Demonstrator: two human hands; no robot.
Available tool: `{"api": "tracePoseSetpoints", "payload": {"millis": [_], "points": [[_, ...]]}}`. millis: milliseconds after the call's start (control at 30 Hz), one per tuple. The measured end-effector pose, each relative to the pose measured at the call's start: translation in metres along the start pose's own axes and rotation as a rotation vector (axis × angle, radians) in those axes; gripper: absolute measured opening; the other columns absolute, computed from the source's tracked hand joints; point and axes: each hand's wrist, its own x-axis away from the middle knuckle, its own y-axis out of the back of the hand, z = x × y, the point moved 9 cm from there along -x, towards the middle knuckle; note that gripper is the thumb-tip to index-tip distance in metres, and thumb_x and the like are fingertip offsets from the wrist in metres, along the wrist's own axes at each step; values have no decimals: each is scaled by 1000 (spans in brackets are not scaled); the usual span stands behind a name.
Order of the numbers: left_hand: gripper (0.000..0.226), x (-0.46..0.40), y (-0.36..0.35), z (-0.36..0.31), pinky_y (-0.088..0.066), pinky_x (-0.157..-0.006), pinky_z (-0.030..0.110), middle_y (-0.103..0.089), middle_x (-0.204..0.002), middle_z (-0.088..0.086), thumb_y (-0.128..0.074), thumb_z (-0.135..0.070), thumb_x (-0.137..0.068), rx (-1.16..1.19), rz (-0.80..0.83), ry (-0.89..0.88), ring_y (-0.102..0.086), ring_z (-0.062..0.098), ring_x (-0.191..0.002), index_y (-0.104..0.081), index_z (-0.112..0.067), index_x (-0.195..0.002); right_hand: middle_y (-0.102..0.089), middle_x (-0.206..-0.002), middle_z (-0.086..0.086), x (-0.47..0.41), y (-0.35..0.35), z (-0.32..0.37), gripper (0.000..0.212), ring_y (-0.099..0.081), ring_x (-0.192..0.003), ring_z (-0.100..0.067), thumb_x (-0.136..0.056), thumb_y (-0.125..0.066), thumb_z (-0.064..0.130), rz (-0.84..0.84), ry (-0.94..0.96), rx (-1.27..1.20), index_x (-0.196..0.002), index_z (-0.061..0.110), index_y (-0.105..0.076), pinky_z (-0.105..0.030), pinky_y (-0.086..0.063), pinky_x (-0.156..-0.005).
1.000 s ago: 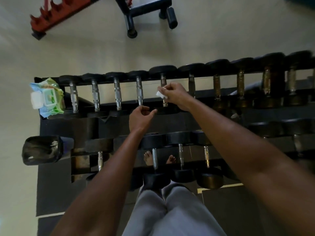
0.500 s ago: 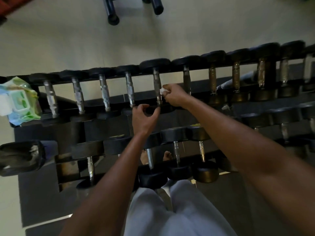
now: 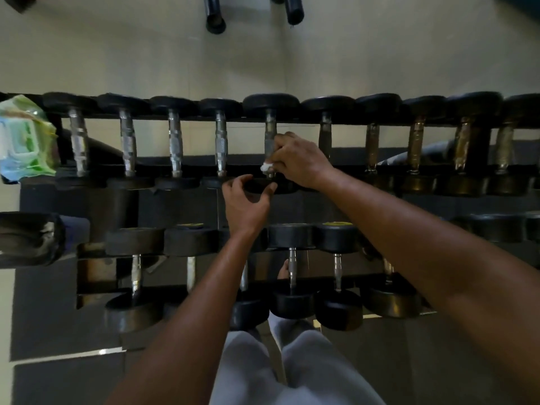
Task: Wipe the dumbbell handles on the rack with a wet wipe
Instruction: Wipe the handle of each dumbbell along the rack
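A black rack holds two rows of black-ended dumbbells with metal handles. My right hand is wrapped around the lower part of the fifth top-row dumbbell handle, with a crumpled white wet wipe pressed between palm and metal. My left hand curls its thumb and fingers round the near black end of that same dumbbell. The handles to the left are shiny; those to the right look rusty brown.
A green and blue wet wipe pack lies on the rack's left end. A large dumbbell end sticks out at lower left. Black bench legs stand on the pale floor beyond the rack. My grey trousers and bare foot show below.
My right hand has slid the wipe down the handle toward its near end. My left hand has settled round that dumbbell's near weight. The view has shifted closer to the rack.
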Motion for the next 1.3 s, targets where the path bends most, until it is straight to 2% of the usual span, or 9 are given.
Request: {"api": "tracePoseSetpoints", "payload": {"millis": [133, 433, 567, 667, 833, 967, 1133, 1233, 1300], "points": [[58, 7, -4, 6, -46, -99, 21, -43, -140, -6, -88, -46, -87, 83, -58, 20, -48, 4, -119, -61, -28, -135, -54, -117, -4, -15, -2, 9, 22, -50, -113, -25, -100, -66, 45, 24, 166, 196, -108, 30, -80, -38, -42, -87], [52, 9, -6, 8, -40, -78, 10, -43, -143, -9, -87, -44, -88, 88, -98, 21, -52, 4, -118, -59, -34, -131, -43, -130, -3, -56, -33, 24, 27, -32, -131, -31, -96, -67, 56, 326, 122, 370, -90, 31, -74, -52, -23, -116], [52, 9, -5, 6, -43, -80, 17, -45, -143, -9, -88, -43, -87, 81, -92, 29, -53, -8, -103, -61, -33, -131, -44, -124, 4, -34, -13, 11, 24, -34, -128, -25, -95, -67, 60, 248, 106, 208, -101, 38, -73, -47, -29, -105], [52, 11, -5, 3, -42, -78, 13, -44, -143, -9, -88, -41, -87, 75, -98, 39, -53, -6, -103, -61, -33, -131, -59, -119, 6, -12, -7, 2, 19, -53, -119, -18, -99, -69, 43, 150, 87, 58, -113, 31, -74, -42, -38, -102], [53, 13, -6, 0, -41, -78, 16, -44, -146, -7, -87, -40, -89, 49, -95, 49, -52, 5, -111, -60, -32, -134, -66, -104, 9, 11, -27, -31, 7, -63, -93, -10, -99, -74, 23, 119, -258, -325, -105, 27, -75, -31, -55, -82], [53, 12, -6, -1, -33, -69, 3, -43, -144, -7, -87, -38, -90, 29, -88, 58, -51, -8, -97, -60, -30, -135, -74, -92, 6, 21, -46, -53, 8, -69, -92, -10, -95, -80, 30, 135, -474, -562, -89, 25, -79, -31, -59, -81], [55, 10, -5, 0, -38, -76, 10, -44, -148, -2, -87, -38, -89, 4, -91, 67, -49, 7, -121, -59, -29, -136, -74, -81, -2, 6, -54, -66, 19, -73, -79, -18, -95, -80, 25, 154, -589, -409, -79, 17, -77, -40, -65, -75], [56, 9, -2, -3, -44, -86, 24, -45, -145, -2, -87, -41, -89, -37, -88, 74, -48, 7, -117, -59, -29, -136, -72, -80, 0, 2, -53, -72, 18, -71, -75, -17, -97, -76, 22, 158, -626, -314, -79, 19, -74, -31, -55, -57], [56, 8, -1, -5, -43, -84, 25, -48, -139, -3, -86, -42, -89, -70, -88, 66, -51, 8, -111, -59, -28, -136, -73, -83, 1, 3, -55, -74, 17, -72, -79, -16, -97, -77, 23, 165, -604, -351, -80, 21, -74, -30, -53, -59]]}}
